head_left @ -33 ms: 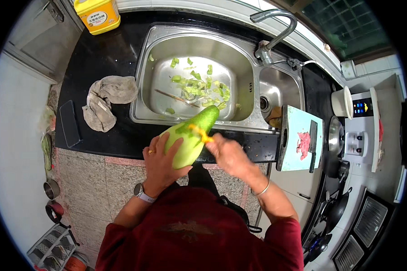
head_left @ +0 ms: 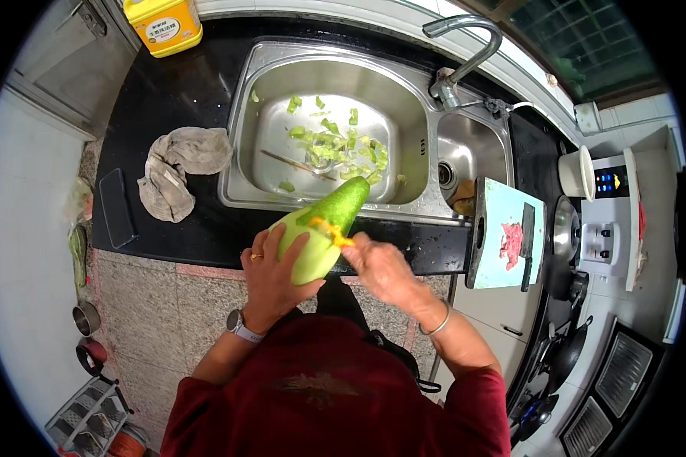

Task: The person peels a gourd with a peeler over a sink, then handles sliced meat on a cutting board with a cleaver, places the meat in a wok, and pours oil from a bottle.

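Observation:
A large green gourd (head_left: 312, 251), pale where peeled and darker green toward its far tip, slants over the sink's front edge. My left hand (head_left: 278, 263) is wrapped round its near end, the fingers curled over the pale side. In my right hand (head_left: 385, 266) is an orange-yellow peeler (head_left: 330, 231), its head lying against the gourd's upper side where pale and green flesh meet. The peeler's blade is blurred. Beneath the gourd's tip, green peel strips (head_left: 335, 145) and a thin brown stick (head_left: 286, 162) lie in the steel sink (head_left: 244, 137).
On the right, a light blue cutting board (head_left: 499, 202) bears pieces of raw meat (head_left: 511, 242) and a knife (head_left: 527, 236). A faucet (head_left: 472, 57) rises behind the sink. To the left lie a grey cloth (head_left: 171, 171), a dark phone (head_left: 117, 208) and a yellow jug (head_left: 164, 27).
The peeler and my right hand have shifted slightly left and toward me along the gourd. My left hand and the gourd have stayed in place.

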### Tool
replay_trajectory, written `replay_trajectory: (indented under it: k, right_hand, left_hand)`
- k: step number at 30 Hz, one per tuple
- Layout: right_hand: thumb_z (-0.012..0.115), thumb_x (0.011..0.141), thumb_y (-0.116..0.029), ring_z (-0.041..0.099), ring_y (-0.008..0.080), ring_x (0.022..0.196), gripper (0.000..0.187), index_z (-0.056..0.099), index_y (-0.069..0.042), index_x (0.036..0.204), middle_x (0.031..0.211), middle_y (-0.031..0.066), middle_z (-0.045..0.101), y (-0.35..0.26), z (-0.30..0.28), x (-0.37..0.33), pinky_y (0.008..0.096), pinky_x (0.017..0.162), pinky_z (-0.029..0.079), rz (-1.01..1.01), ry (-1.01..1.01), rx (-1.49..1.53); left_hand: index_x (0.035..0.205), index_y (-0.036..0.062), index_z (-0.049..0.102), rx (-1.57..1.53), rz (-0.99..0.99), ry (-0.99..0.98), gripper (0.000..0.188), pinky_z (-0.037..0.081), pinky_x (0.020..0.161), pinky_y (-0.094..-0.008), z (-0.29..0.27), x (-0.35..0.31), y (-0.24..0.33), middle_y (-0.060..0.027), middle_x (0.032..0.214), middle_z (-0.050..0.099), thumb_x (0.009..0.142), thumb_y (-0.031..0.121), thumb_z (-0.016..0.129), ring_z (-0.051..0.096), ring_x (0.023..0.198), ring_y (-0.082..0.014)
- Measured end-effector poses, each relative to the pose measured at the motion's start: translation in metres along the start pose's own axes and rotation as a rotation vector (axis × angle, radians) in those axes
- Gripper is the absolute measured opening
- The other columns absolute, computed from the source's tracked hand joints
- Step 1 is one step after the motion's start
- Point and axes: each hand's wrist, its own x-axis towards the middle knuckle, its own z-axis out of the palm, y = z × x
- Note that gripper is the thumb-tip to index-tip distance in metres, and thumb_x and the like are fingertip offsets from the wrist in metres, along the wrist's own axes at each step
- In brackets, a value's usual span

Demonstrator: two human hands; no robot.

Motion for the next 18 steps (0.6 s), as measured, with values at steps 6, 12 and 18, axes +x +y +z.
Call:
replay_trajectory:
  k: [6,12,18]
  right_hand:
    - [0.046,0.104,-0.033,0.065,0.0466,0.067,0.04,0.058,0.004,0.095,0.069,0.0284,0.064,0.004,0.016,0.014,0.0565,0.061,0.051,-0.062,0.006,-0.1]
    - [0.05,0.102,-0.037,0.067,0.0451,0.073,0.043,0.065,0.003,0.094,0.075,0.0275,0.066,0.043,-0.035,0.059,0.0536,0.065,0.052,0.171,0.126,-0.251]
    - [0.048,0.102,-0.038,0.067,0.0443,0.092,0.044,0.069,0.0,0.099,0.089,0.0277,0.069,0.038,-0.052,0.07,0.0544,0.082,0.051,0.164,0.161,-0.321]
  left_hand:
    - [0.133,0.0231,0.057,0.001,-0.041,-0.033,0.087,0.036,0.088,-0.049,-0.002,-0.002,0.005,-0.0117,0.137,0.047,0.054,0.044,0.087,0.045,0.124,-0.0355]
    - [0.132,0.0178,0.055,0.017,-0.039,-0.041,0.085,0.038,0.092,-0.0528,-0.005,0.001,0.009,-0.0139,0.138,0.047,0.056,0.04,0.087,0.047,0.122,-0.037]
    - [0.133,0.0181,0.054,-0.014,-0.058,0.002,0.087,0.038,0.09,-0.0518,-0.004,0.006,0.009,-0.0133,0.138,0.047,0.056,0.038,0.089,0.047,0.122,-0.0363]
